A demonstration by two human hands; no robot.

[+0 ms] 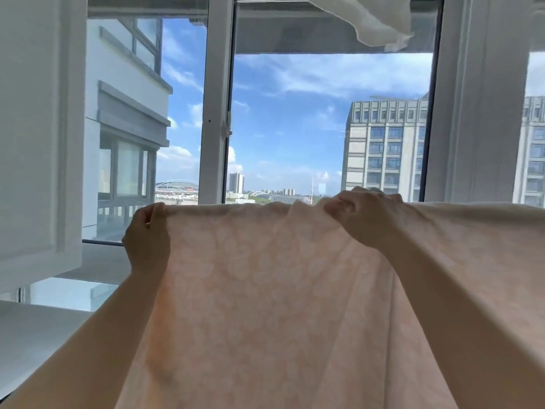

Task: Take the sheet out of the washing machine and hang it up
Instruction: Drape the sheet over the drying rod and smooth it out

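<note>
Both forearms are bare up to the frame's lower edge; no sleeve shows. Left hand (147, 234) and right hand (364, 215) wear no glove or ring.

My left hand (147, 237) and right hand (362, 215) pinch the top edge of the pale peach patterned cotton sheet (280, 305), filling the lower frame.

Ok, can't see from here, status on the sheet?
Left hand and right hand both grip the sheet top edge. Sheet held up, spread. White cloth hangs overhead.
</note>
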